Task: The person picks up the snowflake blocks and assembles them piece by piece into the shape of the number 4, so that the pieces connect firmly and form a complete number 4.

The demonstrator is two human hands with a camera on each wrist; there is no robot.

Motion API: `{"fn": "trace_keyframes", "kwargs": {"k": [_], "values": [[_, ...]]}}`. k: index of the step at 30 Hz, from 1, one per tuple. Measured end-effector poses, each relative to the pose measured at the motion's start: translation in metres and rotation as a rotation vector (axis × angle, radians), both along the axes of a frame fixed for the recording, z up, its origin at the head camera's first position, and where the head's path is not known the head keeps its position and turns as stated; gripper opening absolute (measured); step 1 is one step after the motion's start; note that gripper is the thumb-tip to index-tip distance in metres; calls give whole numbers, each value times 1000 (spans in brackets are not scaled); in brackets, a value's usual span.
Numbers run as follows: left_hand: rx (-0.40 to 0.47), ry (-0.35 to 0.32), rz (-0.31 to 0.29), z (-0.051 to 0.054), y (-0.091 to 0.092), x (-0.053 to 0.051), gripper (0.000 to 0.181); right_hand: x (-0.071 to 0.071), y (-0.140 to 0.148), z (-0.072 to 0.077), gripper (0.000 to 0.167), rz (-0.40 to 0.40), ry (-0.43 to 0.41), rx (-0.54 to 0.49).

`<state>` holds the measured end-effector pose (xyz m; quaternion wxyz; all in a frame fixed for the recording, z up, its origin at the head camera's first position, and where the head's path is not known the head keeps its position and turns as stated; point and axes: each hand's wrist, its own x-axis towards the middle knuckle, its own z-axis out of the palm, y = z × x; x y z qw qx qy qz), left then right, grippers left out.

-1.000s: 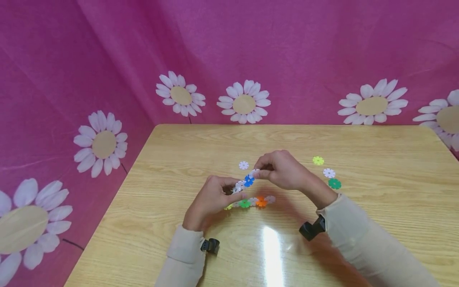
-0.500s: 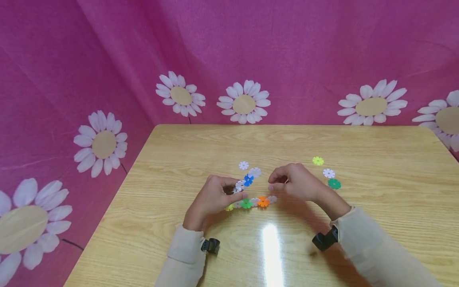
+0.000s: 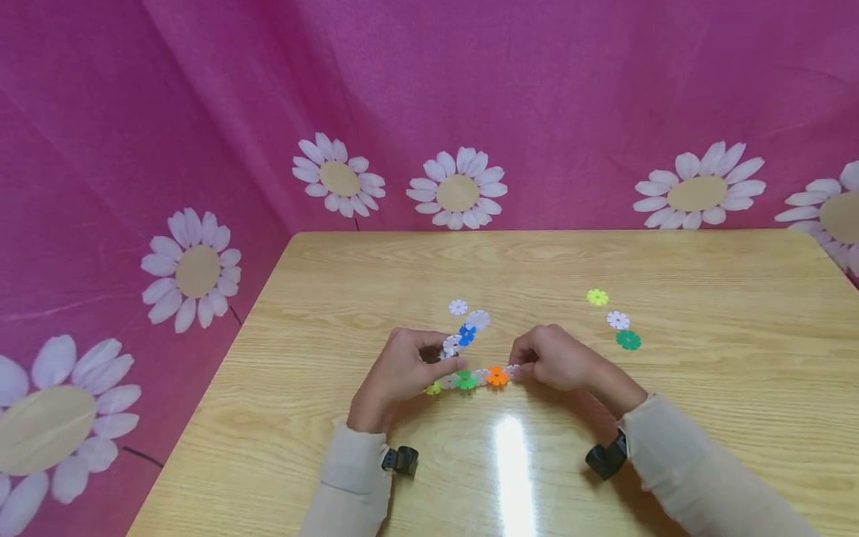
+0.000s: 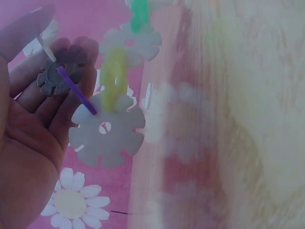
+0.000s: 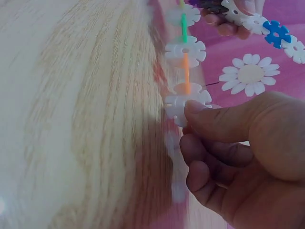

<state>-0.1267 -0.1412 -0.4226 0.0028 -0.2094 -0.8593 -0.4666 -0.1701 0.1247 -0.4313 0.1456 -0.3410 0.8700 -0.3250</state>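
- I am watching from afar as two bare hands are working a chain of notched flower discs (image 3: 481, 377) over the wood-grain table (image 3: 268, 447).
- Left hand (image 3: 406, 365): thumb and fingers are gripping the chain at its bend, around the dark grey disc (image 4: 50, 77); a purple disc (image 4: 76, 89) is linking that to a white disc (image 4: 107, 145).
- Right hand (image 3: 553, 358): thumb and forefinger are pinching the white end disc (image 5: 178, 101); its other fingers are curling loosely below.
- The lower run is spanning both hands, with the yellow-green disc (image 3: 434, 388), green disc (image 3: 466, 380) and orange disc (image 3: 497, 376) alternating with whites. I am not managing to tell whether it is touching the table.
- The upper run is slanting away from the left hand, a blue disc (image 3: 467, 335) sitting between whites.
- Four loose discs are lying beyond the hands: white (image 3: 458, 307) near the upper run; yellow (image 3: 598, 297), white (image 3: 618, 321) and dark green (image 3: 628, 340) off to the right.
- For good handling, I am favouring a light rim pinch, clear of the orange joint.
- I am advising moving both hands together; tension or twisting would probably be unseating the slots.
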Motion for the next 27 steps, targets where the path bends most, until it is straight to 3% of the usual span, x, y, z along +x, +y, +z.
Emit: {"fn": "trace_keyframes", "kwargs": {"k": [7, 12, 19, 27], "values": [[25, -35, 51, -3, -1, 4, 8, 0, 1, 8, 16, -7, -1, -29], [60, -63, 83, -6, -3, 5, 13, -3, 0, 19, 13, -17, -26, -73], [191, -83, 65, -11, -3, 4, 18, -4, -2, 33, 10, -45, -74, -146], [292, -143, 95, -14, -3, 6, 18, -8, -7, 45, 6, -70, -82, -192]]}}
